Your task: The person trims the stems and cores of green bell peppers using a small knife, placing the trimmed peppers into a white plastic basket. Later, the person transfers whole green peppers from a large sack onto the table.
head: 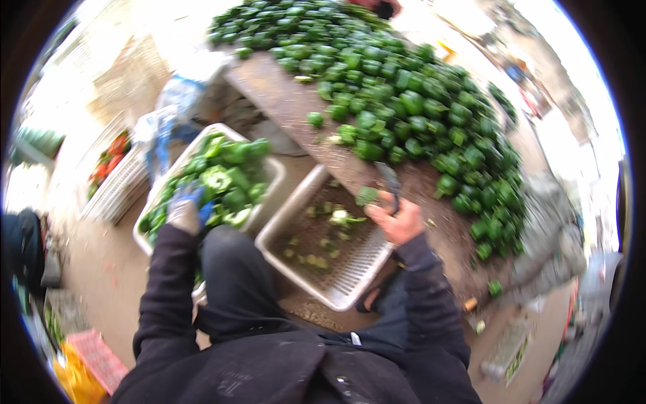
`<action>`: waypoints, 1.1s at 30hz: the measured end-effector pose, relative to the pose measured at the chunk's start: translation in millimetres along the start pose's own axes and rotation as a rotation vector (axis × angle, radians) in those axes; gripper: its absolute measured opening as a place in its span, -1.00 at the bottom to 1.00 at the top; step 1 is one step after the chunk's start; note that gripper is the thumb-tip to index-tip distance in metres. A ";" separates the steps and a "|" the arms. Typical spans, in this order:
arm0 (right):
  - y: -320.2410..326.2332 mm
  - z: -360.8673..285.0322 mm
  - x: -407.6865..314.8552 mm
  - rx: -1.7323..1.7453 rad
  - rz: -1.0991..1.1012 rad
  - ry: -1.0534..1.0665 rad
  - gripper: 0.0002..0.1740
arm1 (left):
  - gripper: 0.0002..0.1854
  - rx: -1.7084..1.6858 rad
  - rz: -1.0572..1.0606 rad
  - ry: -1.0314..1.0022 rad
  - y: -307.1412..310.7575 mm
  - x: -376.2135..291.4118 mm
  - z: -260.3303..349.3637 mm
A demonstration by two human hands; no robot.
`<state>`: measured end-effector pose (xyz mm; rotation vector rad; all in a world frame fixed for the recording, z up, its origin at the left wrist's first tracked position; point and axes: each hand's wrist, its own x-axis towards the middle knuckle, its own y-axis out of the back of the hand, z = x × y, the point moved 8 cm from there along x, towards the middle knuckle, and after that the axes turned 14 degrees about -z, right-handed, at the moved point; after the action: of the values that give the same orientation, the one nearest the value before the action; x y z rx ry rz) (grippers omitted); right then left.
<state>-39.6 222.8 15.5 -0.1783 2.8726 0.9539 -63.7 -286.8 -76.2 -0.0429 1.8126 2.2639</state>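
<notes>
My left hand (186,208), in a white and blue work glove, is over a white plastic crate (275,174) filled with green bell peppers (234,154), some cut open. It touches the peppers, but blur hides whether its fingers hold one. My bare right hand (398,219) grips a small knife (389,178), its blade pointing up and away from me. A green pepper piece (367,196) is at the fingertips of that hand. Below and left of it, a second white crate (348,298) contains pale pepper cores (340,218) and green scraps.
A large heap of whole green peppers (373,96) covers much of the wooden table (272,86). Stacked white crates (113,184) with red peppers (116,151) stand at left. A pink crate (98,358) lies at lower left, a grey sack (547,242) at right.
</notes>
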 end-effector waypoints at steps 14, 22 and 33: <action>174.8 182.3 -9.2 -0.267 0.261 -0.355 -0.43 | -0.41 -0.478 0.076 -0.782 107.3 1.6 351.8; 288.7 361.8 -98.5 -0.423 0.679 -0.964 -0.32 | -0.49 -1.037 -0.610 -0.357 -49.3 42.7 375.1; 268.3 359.8 -90.9 0.072 0.830 -0.761 -0.14 | -0.38 -1.179 -0.639 -0.288 -54.2 49.1 379.4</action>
<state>35.0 659.4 -100.6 1.1822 2.1966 0.7449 -52.3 98.5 -49.4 -0.3979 0.0959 2.2908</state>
